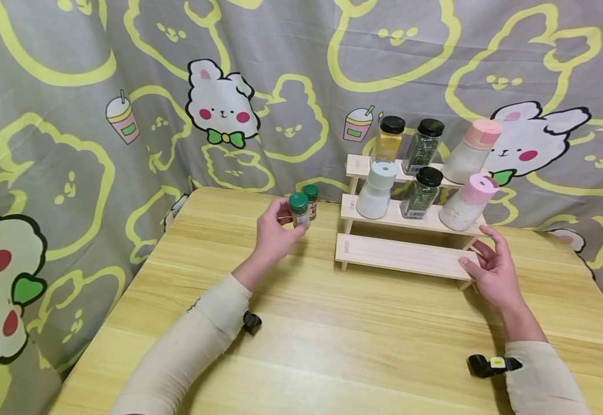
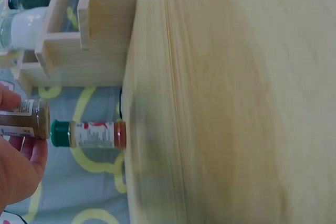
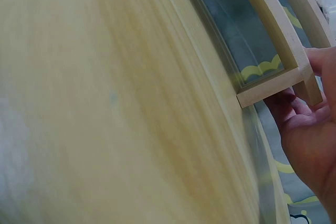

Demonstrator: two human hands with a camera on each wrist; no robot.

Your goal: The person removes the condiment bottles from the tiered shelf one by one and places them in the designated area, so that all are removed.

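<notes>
My left hand (image 1: 275, 230) holds a small green-capped spice jar (image 1: 299, 210) between thumb and fingers. In the left wrist view this spice jar (image 2: 38, 119) shows brown contents and sits above the tabletop. Just behind it, a second green-capped spice jar (image 1: 311, 203) stands upright on the table, its label (image 2: 94, 135) white and red. My right hand (image 1: 497, 274) grips the right end of a three-step wooden rack (image 1: 405, 253), thumb on the lowest step. Seen from the right wrist, its fingers (image 3: 283, 103) go round behind the rack's end leg (image 3: 270, 87).
The rack's top step carries a yellow-filled jar (image 1: 388, 141), a black-capped herb jar (image 1: 423, 148) and a pink-topped bottle (image 1: 469, 153). On the middle step are a pale-topped bottle (image 1: 376, 193), another herb jar (image 1: 421, 195) and a pink-capped bottle (image 1: 467, 204). A patterned curtain (image 1: 291, 52) hangs behind the table (image 1: 332, 346).
</notes>
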